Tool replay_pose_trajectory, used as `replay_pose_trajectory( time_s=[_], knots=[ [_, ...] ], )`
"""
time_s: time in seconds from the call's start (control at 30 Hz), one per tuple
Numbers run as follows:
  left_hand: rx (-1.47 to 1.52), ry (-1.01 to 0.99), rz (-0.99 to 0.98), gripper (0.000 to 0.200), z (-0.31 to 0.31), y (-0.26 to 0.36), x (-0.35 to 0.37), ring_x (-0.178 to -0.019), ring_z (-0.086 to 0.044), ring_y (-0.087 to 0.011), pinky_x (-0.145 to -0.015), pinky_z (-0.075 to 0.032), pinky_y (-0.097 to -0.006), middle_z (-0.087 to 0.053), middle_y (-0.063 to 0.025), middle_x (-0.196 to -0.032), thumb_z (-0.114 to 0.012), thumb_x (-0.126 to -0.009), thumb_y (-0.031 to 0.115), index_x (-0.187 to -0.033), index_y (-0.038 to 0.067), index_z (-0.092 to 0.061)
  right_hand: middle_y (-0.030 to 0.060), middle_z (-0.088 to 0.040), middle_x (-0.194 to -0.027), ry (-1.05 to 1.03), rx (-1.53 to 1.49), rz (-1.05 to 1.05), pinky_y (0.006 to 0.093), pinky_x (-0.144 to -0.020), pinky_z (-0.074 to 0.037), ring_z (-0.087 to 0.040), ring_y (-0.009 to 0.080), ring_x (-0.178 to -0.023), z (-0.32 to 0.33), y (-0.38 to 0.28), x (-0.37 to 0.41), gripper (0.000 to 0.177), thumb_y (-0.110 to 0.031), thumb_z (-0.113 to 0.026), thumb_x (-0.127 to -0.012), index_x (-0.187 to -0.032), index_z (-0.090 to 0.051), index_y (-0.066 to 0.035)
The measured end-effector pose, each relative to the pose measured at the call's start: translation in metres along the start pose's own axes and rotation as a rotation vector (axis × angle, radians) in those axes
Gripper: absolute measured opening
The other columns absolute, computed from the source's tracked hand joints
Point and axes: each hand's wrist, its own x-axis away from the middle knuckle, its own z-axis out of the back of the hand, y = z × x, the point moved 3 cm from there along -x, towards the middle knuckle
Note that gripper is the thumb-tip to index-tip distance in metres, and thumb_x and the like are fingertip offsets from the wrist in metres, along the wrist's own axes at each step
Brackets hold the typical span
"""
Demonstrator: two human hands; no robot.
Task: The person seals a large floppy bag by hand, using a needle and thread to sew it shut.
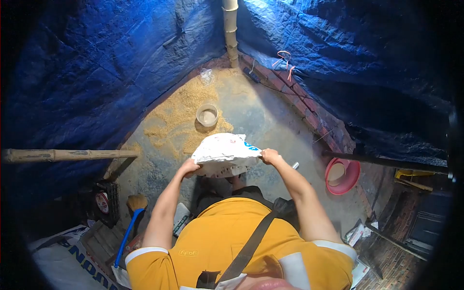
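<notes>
White sack is hiding some fingertips on left hand and right hand. Its print is glaring out, too tiny to read tbh. Feet are mostly hiding underneath. Bamboo pole is running off top edge. Lettered bag is fading into dark rim. Shiny bit near right forearm is looking too small to ID. Pale stuff in pink basin? Not making it out.

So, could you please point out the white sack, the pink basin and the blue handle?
White sack [223, 147], head view: middle of its bright side.
Pink basin [351, 180], head view: its inner wall.
Blue handle [127, 237], head view: middle of its shaft.
</notes>
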Motion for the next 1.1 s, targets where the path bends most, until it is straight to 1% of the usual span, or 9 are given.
replay_pose_trajectory(
  time_s=[0.13, 0.3, 0.37, 0.5, 0.6, 0.67, 0.87, 0.97, 1.1],
  knots=[
    [-0.038, 0.114, 0.058, 0.038, -0.001, 0.004, 0.004, -0.077, -0.057, -0.0298, -0.067, -0.045, -0.0358, -0.058, -0.0206, -0.080, -0.064, -0.058, 0.029, -0.084, 0.002, -0.060, 0.0168, -0.058, -0.089, -0.076, -0.017, -0.048, 0.0377, -0.070, -0.047, -0.057, 0.0266, -0.085, 0.021, -0.013, 0.012, 0.023, -0.023, -0.051, -0.073, -0.088, -0.058, -0.007],
    [-0.250, 0.250, 0.002, 0.076, 0.037, 0.036, 0.057, -0.101, -0.043, -0.0310, -0.081, -0.033, -0.0427, -0.048, -0.0142, -0.104, -0.072, -0.051, 0.037, -0.113, 0.011, -0.036, 0.0161, -0.049, -0.101, 0.172, -0.010, -0.011, 0.0471, -0.080, -0.038, -0.047, 0.0324, -0.095, 0.048, -0.021, 0.036, 0.037, -0.022, -0.052, -0.073, -0.108, -0.043, -0.012],
    [-0.293, 0.298, 0.022, 0.071, 0.043, 0.042, 0.078, -0.102, -0.042, -0.0306, -0.081, -0.034, -0.0426, -0.048, -0.0143, -0.103, -0.071, -0.053, 0.033, -0.111, 0.011, -0.038, 0.0167, -0.041, -0.109, 0.345, 0.056, 0.115, 0.0441, -0.081, -0.033, -0.040, 0.0315, -0.103, 0.043, -0.028, 0.033, 0.058, -0.022, -0.063, -0.065, -0.116, -0.036, -0.013],
    [-0.257, 0.272, 0.121, 0.053, 0.013, 0.001, 0.086, -0.099, -0.045, -0.0326, -0.079, -0.037, -0.0437, -0.046, -0.0144, -0.100, -0.064, -0.061, 0.020, -0.107, 0.010, -0.042, 0.0139, -0.045, -0.104, 0.485, 0.138, 0.233, 0.0494, -0.083, -0.033, -0.044, 0.0285, -0.098, 0.050, -0.079, 0.038, 0.043, -0.012, -0.048, -0.073, -0.115, -0.039, -0.014],
    [-0.156, 0.225, 0.134, 0.042, 0.005, -0.001, 0.089, -0.093, -0.047, -0.0360, -0.077, -0.039, -0.0448, -0.046, -0.0159, -0.100, -0.056, -0.064, 0.012, -0.104, 0.009, -0.044, 0.0151, -0.044, -0.105, 0.261, 0.176, 0.257, 0.0455, -0.081, -0.033, -0.043, 0.0297, -0.100, 0.038, -0.112, 0.028, 0.056, -0.016, -0.059, -0.066, -0.117, -0.035, -0.012],
    [-0.140, 0.254, 0.131, 0.037, 0.002, -0.005, 0.083, -0.088, -0.049, -0.0384, -0.075, -0.040, -0.0457, -0.045, -0.0178, -0.100, -0.052, -0.065, 0.011, -0.102, 0.008, -0.046, 0.0153, -0.045, -0.105, 0.091, 0.220, 0.217, 0.0477, -0.081, -0.032, -0.043, 0.0288, -0.101, 0.019, -0.123, 0.015, 0.042, -0.015, -0.051, -0.072, -0.112, -0.038, -0.009],
    [-0.082, 0.186, 0.170, 0.031, -0.019, -0.020, 0.063, -0.088, -0.050, -0.0398, -0.074, -0.040, -0.0450, -0.053, -0.0198, -0.091, -0.047, -0.066, 0.014, -0.096, 0.004, -0.051, 0.0167, -0.060, -0.071, 0.048, 0.080, 0.171, 0.0373, -0.058, -0.046, -0.059, 0.0292, -0.066, -0.008, -0.120, 0.013, 0.021, -0.017, -0.042, -0.075, -0.085, -0.055, -0.006],
    [0.465, 0.226, 0.269, 0.031, -0.038, -0.033, 0.048, -0.055, -0.052, -0.0199, -0.043, -0.037, -0.0299, -0.053, -0.0116, -0.065, -0.042, -0.064, 0.005, -0.094, 0.004, -0.050, 0.0182, -0.059, -0.070, 0.013, 0.075, 0.222, 0.0387, -0.058, -0.047, -0.059, 0.0292, -0.068, -0.018, -0.111, 0.017, 0.022, -0.016, -0.040, -0.074, -0.077, -0.058, -0.004],
    [0.962, 0.285, 0.235, 0.032, -0.019, -0.011, 0.052, -0.049, -0.045, -0.0140, -0.038, -0.031, -0.0258, -0.050, -0.0052, -0.065, -0.046, -0.056, 0.000, -0.088, 0.001, -0.049, 0.0144, -0.061, -0.075, 0.045, 0.087, 0.192, 0.0367, -0.059, -0.048, -0.060, 0.0255, -0.072, 0.014, -0.095, 0.013, 0.020, -0.018, -0.044, -0.071, -0.074, -0.060, -0.006]
  ],
)
